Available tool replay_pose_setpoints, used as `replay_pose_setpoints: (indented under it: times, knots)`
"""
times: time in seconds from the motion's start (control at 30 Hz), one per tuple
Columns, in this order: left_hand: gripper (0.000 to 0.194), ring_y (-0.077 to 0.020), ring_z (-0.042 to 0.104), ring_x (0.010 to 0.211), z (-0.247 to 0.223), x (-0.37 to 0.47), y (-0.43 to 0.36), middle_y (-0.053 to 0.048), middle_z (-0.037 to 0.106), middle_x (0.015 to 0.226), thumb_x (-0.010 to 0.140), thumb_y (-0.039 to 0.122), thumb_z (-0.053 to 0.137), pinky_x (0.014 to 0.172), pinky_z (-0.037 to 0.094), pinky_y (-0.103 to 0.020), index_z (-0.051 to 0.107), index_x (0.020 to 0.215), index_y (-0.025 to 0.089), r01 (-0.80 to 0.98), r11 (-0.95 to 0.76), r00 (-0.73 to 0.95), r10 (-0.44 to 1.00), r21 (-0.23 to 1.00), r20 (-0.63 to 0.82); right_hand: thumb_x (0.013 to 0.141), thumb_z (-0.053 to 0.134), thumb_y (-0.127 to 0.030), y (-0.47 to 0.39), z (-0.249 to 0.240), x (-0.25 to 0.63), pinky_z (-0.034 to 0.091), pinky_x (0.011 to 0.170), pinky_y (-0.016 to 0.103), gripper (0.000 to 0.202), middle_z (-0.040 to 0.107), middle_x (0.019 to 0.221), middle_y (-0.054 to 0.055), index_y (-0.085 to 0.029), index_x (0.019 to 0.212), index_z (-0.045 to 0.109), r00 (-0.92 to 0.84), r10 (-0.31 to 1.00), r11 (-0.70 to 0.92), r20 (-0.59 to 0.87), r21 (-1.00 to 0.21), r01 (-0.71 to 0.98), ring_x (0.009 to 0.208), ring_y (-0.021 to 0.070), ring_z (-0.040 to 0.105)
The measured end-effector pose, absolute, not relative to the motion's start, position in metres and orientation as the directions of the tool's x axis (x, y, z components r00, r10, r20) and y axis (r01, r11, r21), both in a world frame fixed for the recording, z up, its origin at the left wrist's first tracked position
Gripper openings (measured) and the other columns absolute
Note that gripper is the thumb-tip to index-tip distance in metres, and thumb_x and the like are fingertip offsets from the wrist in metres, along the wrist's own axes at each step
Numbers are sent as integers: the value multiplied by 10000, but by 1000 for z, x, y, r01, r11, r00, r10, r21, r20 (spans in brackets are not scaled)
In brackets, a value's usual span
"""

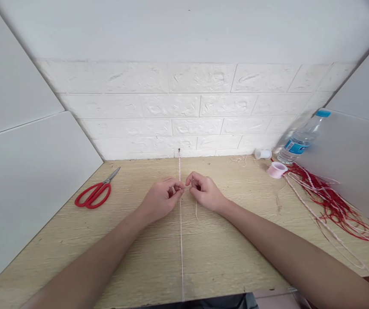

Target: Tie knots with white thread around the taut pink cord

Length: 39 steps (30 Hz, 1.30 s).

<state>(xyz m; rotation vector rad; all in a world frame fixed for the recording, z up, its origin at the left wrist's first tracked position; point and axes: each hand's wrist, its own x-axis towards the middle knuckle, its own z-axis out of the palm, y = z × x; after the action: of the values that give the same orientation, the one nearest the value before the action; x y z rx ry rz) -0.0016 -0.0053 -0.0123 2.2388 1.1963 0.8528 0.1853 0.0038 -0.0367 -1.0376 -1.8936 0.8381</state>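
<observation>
A pale pink cord (181, 240) runs taut from a dark fixing point (179, 149) at the foot of the wall toward the table's front edge. Its far stretch looks braided and thicker, with darker flecks near the wall. My left hand (162, 198) pinches at the cord with thumb and index finger. Just to the right, my right hand (206, 193) is closed on a thin light thread (196, 211), whose loose end dangles below the fingers. The fingertips of both hands almost meet. Exactly how the thread passes around the cord is too small to tell.
Red-handled scissors (96, 193) lie at the left. At the right are a white spool (263, 153), a pink thread spool (277, 170), a water bottle (302, 139) and a heap of red cords (335, 206). White panels (36, 189) flank the wooden table (133, 270).
</observation>
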Motion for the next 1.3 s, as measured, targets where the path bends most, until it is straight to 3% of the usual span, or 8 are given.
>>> replay_pose_setpoints:
  times: [0.27, 0.4, 0.53, 0.73, 1.3]
  knots:
    - [137, -97, 489, 611, -16, -7, 1, 12, 577, 765, 853, 270, 510, 593, 417, -242, 634, 875, 214, 633, -532, 443, 845, 563, 301, 778, 471, -180, 16, -43, 191, 305, 534, 244, 115, 516, 600, -34, -204, 847, 559, -162, 929, 353, 333, -667, 656, 565, 128, 457]
    - [141, -102, 494, 615, -17, -9, 2, 11, 587, 765, 853, 276, 507, 601, 424, -249, 634, 874, 218, 639, -523, 442, 850, 565, 287, 781, 519, -178, 20, -46, 191, 388, 730, 297, 197, 584, 801, 33, -189, 962, 595, -176, 873, 427, 454, -542, 723, 806, 182, 521]
    - [150, -110, 506, 633, -18, -10, 3, -2, 597, 784, 857, 269, 500, 618, 436, -257, 634, 886, 210, 631, -533, 450, 843, 563, 294, 808, 541, -203, 24, -52, 191, 376, 841, 348, 186, 574, 949, 77, -192, 966, 637, -196, 863, 432, 466, -476, 766, 924, 212, 500]
    - [166, -105, 510, 622, -19, -10, 3, -6, 609, 820, 859, 259, 491, 622, 446, -260, 633, 929, 209, 629, -529, 441, 846, 569, 299, 835, 532, -213, 27, -55, 192, 366, 822, 333, 115, 564, 891, 67, -194, 829, 645, -192, 887, 396, 420, -479, 783, 881, 200, 488]
    - [183, -108, 514, 618, -20, -11, 3, -7, 612, 812, 853, 260, 489, 620, 443, -258, 631, 955, 206, 627, -516, 433, 854, 583, 290, 807, 567, -197, 28, -50, 192, 312, 697, 281, 88, 595, 744, 33, -174, 730, 601, -287, 904, 420, 316, -540, 729, 745, 157, 482]
